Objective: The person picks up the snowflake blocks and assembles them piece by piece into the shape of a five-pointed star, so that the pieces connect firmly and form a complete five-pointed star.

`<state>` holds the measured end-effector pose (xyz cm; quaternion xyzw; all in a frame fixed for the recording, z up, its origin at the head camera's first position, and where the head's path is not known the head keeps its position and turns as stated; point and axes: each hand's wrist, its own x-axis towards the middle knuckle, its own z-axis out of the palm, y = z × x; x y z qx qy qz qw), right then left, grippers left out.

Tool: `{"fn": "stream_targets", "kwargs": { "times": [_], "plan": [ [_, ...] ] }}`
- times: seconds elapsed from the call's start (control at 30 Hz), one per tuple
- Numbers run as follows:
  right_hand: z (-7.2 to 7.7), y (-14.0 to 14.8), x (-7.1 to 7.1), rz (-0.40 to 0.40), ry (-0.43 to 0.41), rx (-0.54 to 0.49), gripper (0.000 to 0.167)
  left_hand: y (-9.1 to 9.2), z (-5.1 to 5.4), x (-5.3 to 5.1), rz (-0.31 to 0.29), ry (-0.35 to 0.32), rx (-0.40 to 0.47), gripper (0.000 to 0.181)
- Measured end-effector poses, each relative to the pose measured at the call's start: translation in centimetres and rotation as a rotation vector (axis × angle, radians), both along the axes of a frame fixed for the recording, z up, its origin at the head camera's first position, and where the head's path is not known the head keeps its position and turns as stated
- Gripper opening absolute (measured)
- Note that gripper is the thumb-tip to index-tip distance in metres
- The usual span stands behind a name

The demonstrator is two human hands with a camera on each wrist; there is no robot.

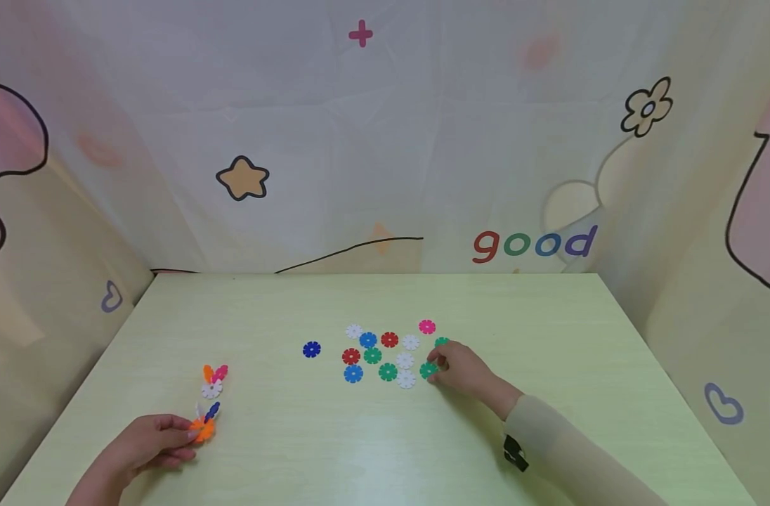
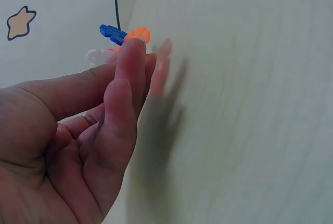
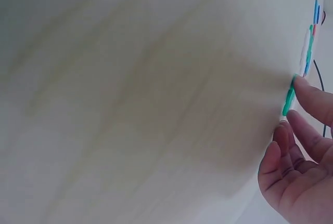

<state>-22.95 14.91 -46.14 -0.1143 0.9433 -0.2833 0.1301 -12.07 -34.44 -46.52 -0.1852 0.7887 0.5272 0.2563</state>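
At the lower left of the head view, my left hand (image 1: 149,444) pinches an orange snowflake disc (image 1: 204,429) between thumb and fingers. A dark blue disc (image 1: 212,412) and a white one are slotted into it, standing up. Just beyond lies a joined piece: a white disc (image 1: 211,389) with an orange and a pink disc attached. My right hand (image 1: 466,368) has its thumb and a finger at opposite edges of a green snowflake disc (image 1: 428,371), pinching it at the tabletop. In the right wrist view that green disc (image 3: 289,96) appears edge-on between the fingertips.
Several loose discs lie mid-table, among them a red disc (image 1: 389,339), a light blue disc (image 1: 353,374) and a pink disc (image 1: 427,327). A dark blue disc (image 1: 312,349) sits apart on their left. Behind the table (image 1: 284,450) hangs a printed cloth (image 1: 334,140).
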Motion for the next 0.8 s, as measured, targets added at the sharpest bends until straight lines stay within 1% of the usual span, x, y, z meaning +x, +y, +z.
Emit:
{"fn": "stream_targets", "kwargs": {
  "times": [0.1, 0.17, 0.23, 0.53, 0.7, 0.8],
  "plan": [
    [0.03, -0.01, -0.03, 0.009, 0.004, 0.001, 0.027, 0.00, 0.06, -0.05, -0.005, 0.003, 0.010, 0.020],
    [0.03, -0.01, -0.06, 0.014, 0.002, 0.003, 0.026, 0.12, 0.11, -0.03, 0.012, 0.000, 0.000, 0.019],
    [0.12, -0.05, -0.06, 0.019, -0.003, 0.001, 0.025, 0.21, 0.14, -0.07, 0.012, 0.001, -0.009, 0.019],
    [0.22, -0.27, -0.17, 0.011, -0.030, 0.007, 0.026, 0.63, 0.18, -0.24, 0.012, 0.029, -0.107, 0.017],
    [0.10, -0.34, -0.24, 0.014, -0.035, 0.001, 0.027, 0.78, 0.25, -0.31, 0.022, 0.017, -0.128, 0.017],
    [0.11, -0.27, -0.30, 0.011, -0.036, -0.008, 0.026, 0.82, 0.19, -0.40, 0.029, 0.023, -0.130, 0.015]
  ]
}}
